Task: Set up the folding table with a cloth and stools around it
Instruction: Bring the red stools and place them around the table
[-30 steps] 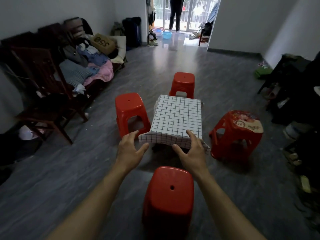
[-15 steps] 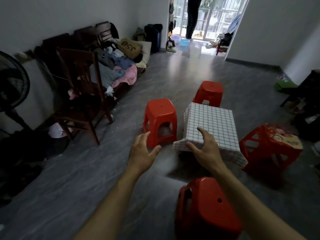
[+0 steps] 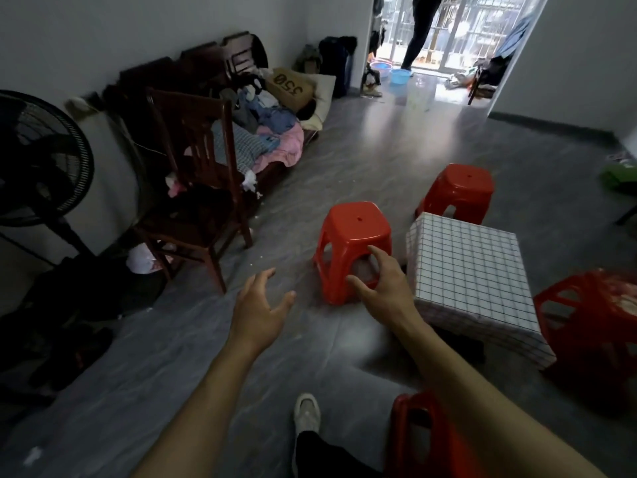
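A small low table under a white checked cloth [image 3: 468, 267] stands right of centre. Red plastic stools surround it: one on its left [image 3: 355, 232], one behind it [image 3: 460, 188], one with a patterned top at the right edge [image 3: 593, 305], and one near me at the bottom [image 3: 424, 439]. My left hand [image 3: 260, 312] hovers over bare floor with fingers spread, holding nothing. My right hand [image 3: 382, 284] is raised in front of the left stool, fingers spread and empty, just left of the cloth's near corner.
A dark wooden chair [image 3: 196, 188] and a standing fan [image 3: 38, 160] are at the left, with a bench piled with clothes [image 3: 265, 139] behind. A person stands in the balcony doorway [image 3: 420, 32]. My shoe [image 3: 306, 414] is on the grey floor.
My view has swung left, so the table now sits to the right. Both hands moved left off the cloth; the right hand now hovers before the left stool.
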Available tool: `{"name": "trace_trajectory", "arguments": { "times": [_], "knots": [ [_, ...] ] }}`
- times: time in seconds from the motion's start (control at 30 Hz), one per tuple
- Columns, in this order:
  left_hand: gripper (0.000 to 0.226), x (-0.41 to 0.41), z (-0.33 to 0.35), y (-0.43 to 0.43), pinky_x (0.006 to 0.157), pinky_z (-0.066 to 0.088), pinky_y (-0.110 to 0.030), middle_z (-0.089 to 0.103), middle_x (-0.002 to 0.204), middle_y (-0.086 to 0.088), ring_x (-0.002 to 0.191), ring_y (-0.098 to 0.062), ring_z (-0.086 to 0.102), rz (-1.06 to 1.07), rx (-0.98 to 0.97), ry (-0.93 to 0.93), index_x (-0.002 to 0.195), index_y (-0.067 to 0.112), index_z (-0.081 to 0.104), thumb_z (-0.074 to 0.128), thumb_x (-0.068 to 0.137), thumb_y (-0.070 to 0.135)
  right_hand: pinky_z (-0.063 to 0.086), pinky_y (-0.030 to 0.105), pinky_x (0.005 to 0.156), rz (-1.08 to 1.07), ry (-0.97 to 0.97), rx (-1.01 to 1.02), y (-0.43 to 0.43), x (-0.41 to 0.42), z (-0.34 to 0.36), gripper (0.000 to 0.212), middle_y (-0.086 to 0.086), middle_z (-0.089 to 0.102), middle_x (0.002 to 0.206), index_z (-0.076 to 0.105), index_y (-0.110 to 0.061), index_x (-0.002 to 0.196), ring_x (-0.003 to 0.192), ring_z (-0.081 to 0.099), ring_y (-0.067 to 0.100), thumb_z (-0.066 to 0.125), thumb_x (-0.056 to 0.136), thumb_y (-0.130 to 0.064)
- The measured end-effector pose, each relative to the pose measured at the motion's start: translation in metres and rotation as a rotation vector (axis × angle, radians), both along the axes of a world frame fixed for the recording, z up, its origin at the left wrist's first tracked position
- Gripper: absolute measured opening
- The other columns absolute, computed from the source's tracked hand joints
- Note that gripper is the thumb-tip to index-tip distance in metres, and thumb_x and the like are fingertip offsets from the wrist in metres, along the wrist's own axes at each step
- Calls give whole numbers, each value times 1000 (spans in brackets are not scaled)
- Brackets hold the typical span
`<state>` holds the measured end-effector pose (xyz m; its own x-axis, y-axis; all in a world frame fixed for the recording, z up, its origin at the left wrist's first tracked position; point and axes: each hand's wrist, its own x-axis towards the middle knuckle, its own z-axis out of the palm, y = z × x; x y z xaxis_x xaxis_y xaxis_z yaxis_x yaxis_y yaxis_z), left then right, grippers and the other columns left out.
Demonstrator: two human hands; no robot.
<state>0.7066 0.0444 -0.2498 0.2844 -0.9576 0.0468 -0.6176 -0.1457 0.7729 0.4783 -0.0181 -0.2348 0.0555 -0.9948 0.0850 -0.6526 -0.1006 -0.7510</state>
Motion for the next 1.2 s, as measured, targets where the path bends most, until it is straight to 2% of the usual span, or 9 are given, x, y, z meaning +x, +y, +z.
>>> {"name": "trace_trajectory", "arguments": {
  "times": [0.1, 0.27, 0.4, 0.57, 0.7, 0.87, 0.97, 1.1, 1.2],
  "knots": [
    [58, 23, -5, -52, 106, 40, -37, 48, 138, -6, 126, -22, 48, -30, 23, -34, 137, 16, 50, 71, 86, 35, 32, 24, 106, -7, -70, 25, -43, 28, -18, 77, 7, 43, 146, 38, -17, 148, 133, 43, 21, 78, 83, -31],
    [57, 46, -1, -157, 106, 40, -37, 48, 137, -4, 125, -21, 48, -65, 57, -67, 136, 17, 51, 71, 86, 36, 40, 38, 111, -46, -89, 83, -130, 51, -34, 78, 8, 44, 145, 40, -16, 148, 132, 45, 22, 78, 83, -33],
    [55, 56, -1, -228, 105, 40, -33, 50, 135, -3, 124, -19, 49, -92, 56, -99, 134, 17, 53, 71, 86, 37, 32, 27, 108, -72, -68, 73, -201, 57, -29, 76, 8, 45, 145, 40, -16, 147, 132, 43, 22, 78, 83, -32],
    [53, 65, -8, -304, 99, 32, -19, 54, 132, -7, 122, -21, 51, -138, 67, -95, 131, 12, 56, 73, 84, 32, 31, 27, 109, -140, -57, 81, -270, 66, -27, 78, 8, 43, 148, 40, -14, 148, 134, 42, 21, 77, 82, -36],
    [54, 74, -21, -373, 103, 39, -29, 56, 129, -7, 121, -22, 53, -218, 77, -90, 130, 13, 57, 74, 83, 34, 35, 35, 113, -226, -53, 103, -318, 71, -36, 78, 7, 44, 146, 41, -17, 147, 134, 42, 20, 76, 81, -40],
    [54, 78, -31, -470, 103, 40, -31, 56, 129, -9, 119, -24, 54, -353, 66, -47, 130, 11, 57, 74, 83, 33, 35, 35, 113, -361, -8, 91, -375, 77, -38, 77, 6, 46, 145, 42, -17, 146, 134, 43, 19, 77, 81, -39],
    [56, 78, -35, -525, 101, 43, -35, 56, 129, -11, 118, -26, 55, -434, 84, -23, 131, 13, 56, 73, 83, 35, 40, 41, 111, -464, -10, 112, -401, 79, -31, 80, 3, 46, 145, 40, -21, 146, 132, 44, 17, 77, 79, -44],
    [56, 68, -45, -588, 103, 42, -36, 56, 131, -13, 119, -27, 54, -535, 108, -31, 132, 12, 55, 72, 84, 36, 32, 29, 109, -538, 35, 136, -427, 74, -30, 81, 3, 42, 148, 37, -21, 150, 136, 39, 18, 76, 83, -42],
    [54, 53, -49, -613, 102, 39, -33, 56, 130, -13, 119, -27, 54, -578, 123, -26, 130, 13, 56, 72, 84, 35, 29, 26, 106, -578, 51, 141, -438, 64, -30, 79, 4, 42, 148, 37, -18, 149, 136, 39, 18, 77, 83, -37]
  ]
}}
